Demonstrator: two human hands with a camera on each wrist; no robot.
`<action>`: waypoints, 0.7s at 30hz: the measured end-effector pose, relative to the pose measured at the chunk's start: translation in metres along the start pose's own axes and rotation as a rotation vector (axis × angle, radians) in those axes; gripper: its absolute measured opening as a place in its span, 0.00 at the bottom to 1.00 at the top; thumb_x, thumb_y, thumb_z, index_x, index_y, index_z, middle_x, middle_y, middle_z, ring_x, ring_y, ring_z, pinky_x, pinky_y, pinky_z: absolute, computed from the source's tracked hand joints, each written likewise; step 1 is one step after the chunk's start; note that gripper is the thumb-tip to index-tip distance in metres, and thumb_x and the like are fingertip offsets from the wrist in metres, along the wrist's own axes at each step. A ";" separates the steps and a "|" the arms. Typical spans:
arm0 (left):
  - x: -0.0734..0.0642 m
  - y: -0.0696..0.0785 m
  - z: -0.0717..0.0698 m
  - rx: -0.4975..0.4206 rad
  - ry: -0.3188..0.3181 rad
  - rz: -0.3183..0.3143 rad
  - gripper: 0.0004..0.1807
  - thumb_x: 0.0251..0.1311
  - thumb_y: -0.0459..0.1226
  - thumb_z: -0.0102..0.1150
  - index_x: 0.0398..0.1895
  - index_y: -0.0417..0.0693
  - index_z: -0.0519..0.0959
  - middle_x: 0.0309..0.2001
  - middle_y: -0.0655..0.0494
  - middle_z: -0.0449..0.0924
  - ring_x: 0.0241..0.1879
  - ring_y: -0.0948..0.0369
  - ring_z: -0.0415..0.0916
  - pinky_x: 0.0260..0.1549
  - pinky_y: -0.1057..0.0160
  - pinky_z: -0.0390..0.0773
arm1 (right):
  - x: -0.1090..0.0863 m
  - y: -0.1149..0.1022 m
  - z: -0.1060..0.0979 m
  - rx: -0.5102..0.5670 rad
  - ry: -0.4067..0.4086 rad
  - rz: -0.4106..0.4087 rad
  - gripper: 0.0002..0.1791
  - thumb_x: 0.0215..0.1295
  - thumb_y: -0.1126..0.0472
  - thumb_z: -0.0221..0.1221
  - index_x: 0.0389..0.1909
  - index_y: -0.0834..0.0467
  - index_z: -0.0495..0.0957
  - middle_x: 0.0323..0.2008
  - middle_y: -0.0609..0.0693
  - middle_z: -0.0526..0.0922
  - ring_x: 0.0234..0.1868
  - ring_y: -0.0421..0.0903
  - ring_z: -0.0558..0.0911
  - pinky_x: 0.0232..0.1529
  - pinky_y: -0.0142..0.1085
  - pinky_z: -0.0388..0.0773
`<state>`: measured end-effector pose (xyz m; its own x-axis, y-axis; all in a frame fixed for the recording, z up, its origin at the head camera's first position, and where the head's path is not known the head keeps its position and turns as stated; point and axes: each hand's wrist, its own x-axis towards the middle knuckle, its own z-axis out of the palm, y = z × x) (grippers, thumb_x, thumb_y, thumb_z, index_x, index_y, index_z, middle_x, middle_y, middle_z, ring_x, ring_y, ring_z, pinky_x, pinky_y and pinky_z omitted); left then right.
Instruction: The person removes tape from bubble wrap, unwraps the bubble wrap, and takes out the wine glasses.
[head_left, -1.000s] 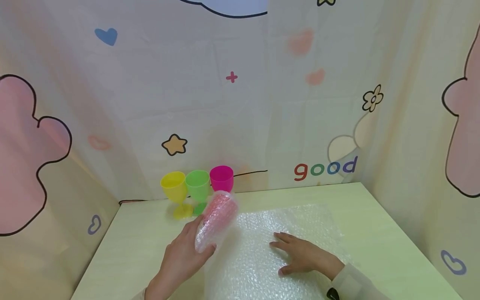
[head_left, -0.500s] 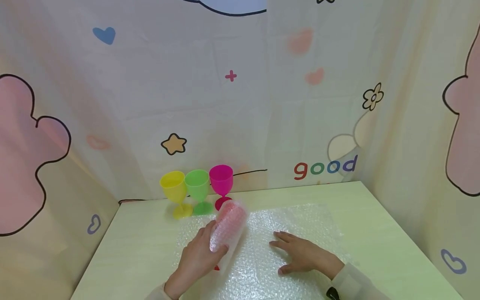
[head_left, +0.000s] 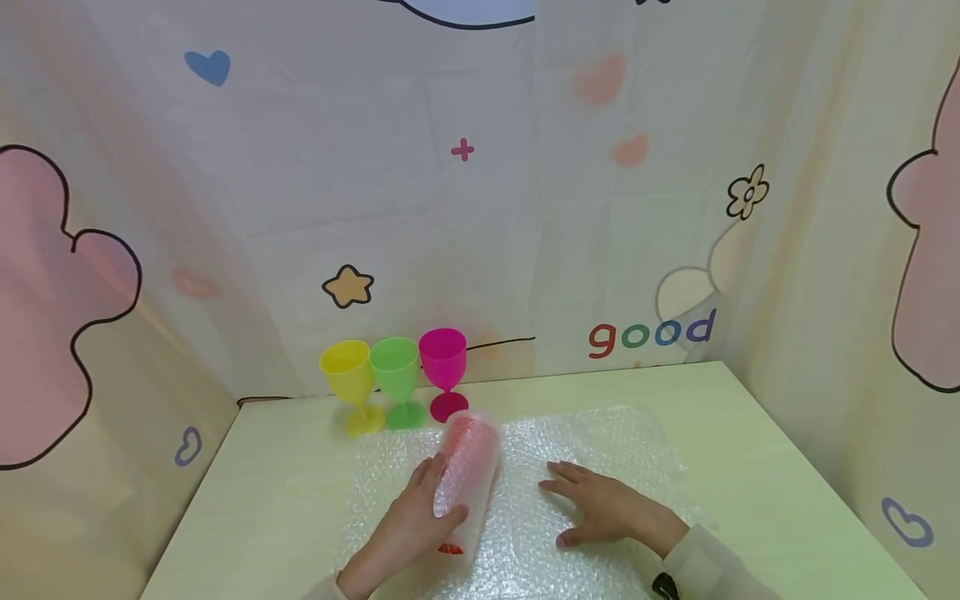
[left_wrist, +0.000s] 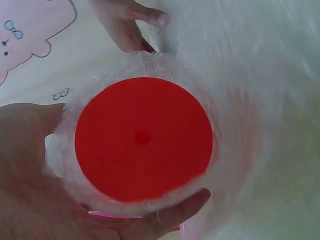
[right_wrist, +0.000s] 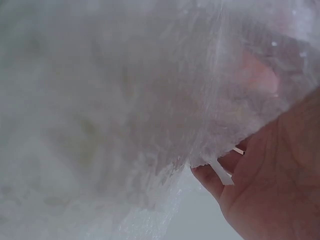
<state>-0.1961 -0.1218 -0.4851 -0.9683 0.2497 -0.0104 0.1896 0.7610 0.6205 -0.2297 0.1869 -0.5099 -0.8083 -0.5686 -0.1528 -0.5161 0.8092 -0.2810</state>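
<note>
My left hand (head_left: pixel 405 525) grips a bubble-wrapped red cup (head_left: pixel 474 471), thumb on its near side and fingers round its left. The wrapped cup lies tilted over a bubble wrap sheet (head_left: pixel 525 533). In the left wrist view its flat round red base (left_wrist: pixel 142 132) faces the camera, ringed by layers of clear wrap. To the right, my right hand (head_left: pixel 607 507) rests on the sheet with fingers spread. Cloudy plastic fills much of the right wrist view, overlapping the fingers of that hand (right_wrist: pixel 272 180).
Behind the sheet stand a yellow goblet (head_left: pixel 348 375), a green goblet (head_left: pixel 396 367) and a magenta goblet (head_left: pixel 443 358) in a row. The pale table (head_left: pixel 757 500) ends at a printed curtain (head_left: pixel 480 233) at the back and sides.
My left hand has carried the wrapped cup right and toward me, lower over the sheet. The magenta goblet's foot now shows. My right hand has stayed in place.
</note>
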 end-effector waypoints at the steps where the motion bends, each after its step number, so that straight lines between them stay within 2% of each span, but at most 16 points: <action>1: 0.000 0.000 0.000 -0.022 -0.026 0.001 0.48 0.60 0.54 0.60 0.76 0.40 0.53 0.74 0.37 0.55 0.61 0.38 0.71 0.58 0.36 0.73 | 0.000 0.000 0.000 0.002 -0.003 0.003 0.46 0.50 0.35 0.68 0.71 0.46 0.66 0.76 0.53 0.59 0.75 0.58 0.62 0.68 0.57 0.67; 4: 0.000 0.003 0.002 -0.085 -0.096 0.013 0.50 0.60 0.55 0.58 0.77 0.37 0.49 0.75 0.36 0.50 0.69 0.39 0.62 0.65 0.37 0.66 | 0.000 0.000 0.000 0.012 -0.012 0.018 0.46 0.50 0.35 0.68 0.70 0.45 0.66 0.76 0.52 0.59 0.75 0.58 0.62 0.68 0.57 0.67; 8: -0.002 0.008 0.007 -0.143 -0.119 0.011 0.53 0.58 0.56 0.60 0.76 0.36 0.49 0.75 0.34 0.48 0.70 0.38 0.58 0.66 0.34 0.63 | 0.001 -0.001 0.000 0.023 -0.021 0.039 0.45 0.50 0.35 0.68 0.70 0.44 0.67 0.76 0.51 0.60 0.75 0.57 0.61 0.68 0.57 0.66; 11: -0.005 0.013 0.011 -0.190 -0.137 -0.027 0.54 0.57 0.57 0.62 0.77 0.40 0.48 0.76 0.37 0.47 0.69 0.38 0.60 0.63 0.32 0.64 | 0.002 -0.001 0.000 0.027 -0.025 0.043 0.45 0.50 0.35 0.68 0.70 0.43 0.67 0.76 0.51 0.60 0.75 0.57 0.61 0.68 0.57 0.66; 15: -0.008 0.016 0.015 -0.206 -0.170 -0.058 0.52 0.58 0.61 0.58 0.78 0.47 0.49 0.78 0.42 0.45 0.70 0.38 0.59 0.61 0.30 0.64 | 0.002 -0.001 0.000 0.022 -0.021 0.035 0.45 0.50 0.35 0.68 0.70 0.43 0.67 0.76 0.51 0.60 0.75 0.57 0.62 0.68 0.58 0.67; 17: -0.010 0.017 0.015 -0.189 -0.166 -0.044 0.50 0.60 0.61 0.55 0.78 0.48 0.49 0.78 0.44 0.46 0.71 0.38 0.60 0.61 0.29 0.64 | 0.002 -0.001 0.000 0.019 -0.018 0.031 0.45 0.50 0.35 0.68 0.70 0.43 0.67 0.76 0.51 0.60 0.75 0.57 0.62 0.68 0.57 0.67; 21: -0.011 0.014 0.011 -0.134 -0.114 0.033 0.42 0.65 0.58 0.51 0.77 0.50 0.54 0.77 0.46 0.50 0.68 0.39 0.66 0.60 0.31 0.67 | 0.002 -0.001 -0.002 0.032 -0.023 0.031 0.45 0.50 0.35 0.68 0.70 0.43 0.67 0.76 0.51 0.60 0.75 0.58 0.62 0.68 0.57 0.66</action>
<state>-0.1805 -0.1074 -0.4846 -0.9355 0.3459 -0.0724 0.1907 0.6665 0.7207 -0.2314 0.1848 -0.5085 -0.8168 -0.5471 -0.1833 -0.4815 0.8214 -0.3058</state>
